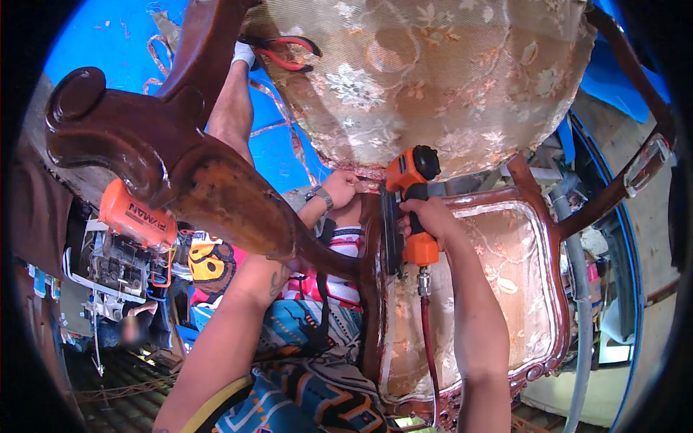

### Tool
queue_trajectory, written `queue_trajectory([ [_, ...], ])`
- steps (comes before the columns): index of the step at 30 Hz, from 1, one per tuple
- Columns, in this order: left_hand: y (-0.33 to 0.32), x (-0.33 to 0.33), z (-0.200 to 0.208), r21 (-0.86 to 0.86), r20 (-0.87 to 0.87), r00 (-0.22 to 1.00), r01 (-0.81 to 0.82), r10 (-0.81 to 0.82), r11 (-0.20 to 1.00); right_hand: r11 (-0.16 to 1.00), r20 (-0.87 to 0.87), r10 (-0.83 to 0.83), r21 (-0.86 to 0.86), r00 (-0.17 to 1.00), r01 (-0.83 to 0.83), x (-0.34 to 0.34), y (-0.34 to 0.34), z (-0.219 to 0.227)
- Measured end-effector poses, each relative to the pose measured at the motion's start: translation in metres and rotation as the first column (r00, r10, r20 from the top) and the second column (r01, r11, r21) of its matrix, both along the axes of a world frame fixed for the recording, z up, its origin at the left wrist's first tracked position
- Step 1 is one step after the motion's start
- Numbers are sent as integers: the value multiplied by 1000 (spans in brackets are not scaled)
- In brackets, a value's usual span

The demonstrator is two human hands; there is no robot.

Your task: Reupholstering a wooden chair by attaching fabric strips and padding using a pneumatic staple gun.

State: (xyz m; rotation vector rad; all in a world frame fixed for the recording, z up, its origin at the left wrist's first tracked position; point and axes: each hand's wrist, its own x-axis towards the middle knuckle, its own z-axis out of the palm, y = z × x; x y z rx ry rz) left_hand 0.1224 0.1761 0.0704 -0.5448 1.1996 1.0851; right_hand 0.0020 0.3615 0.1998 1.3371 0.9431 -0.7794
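Near centre, toward three o'clock, the right grip [432, 219] is clamped round the handle of the staple gun [411, 172]. From that grip, the gun's head points toward twelve, its black magazine [390, 234] lies at nine, and a red hose [429, 339] hangs toward six. Between nine and ten o'clock of it, the left grip [343, 189] is at the lower edge of the seat [433, 86], near the gun's head; whether its fingertips are clamped on anything, I cannot tell. The chair back [498, 289] lies at four to five, and pliers [291, 66] rest on the seat's edge at eleven from the left grip.
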Motion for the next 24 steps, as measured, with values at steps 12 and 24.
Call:
queue_trajectory([
  [12,-6,13,-6,68,110,984,-150,142,986,999,36,21,-50,999,-19,-9,-5,-7],
  [24,-5,11,-3,12,165,982,-97,94,995,998,12,7,-60,1000,-6,-8,-14,-14],
])
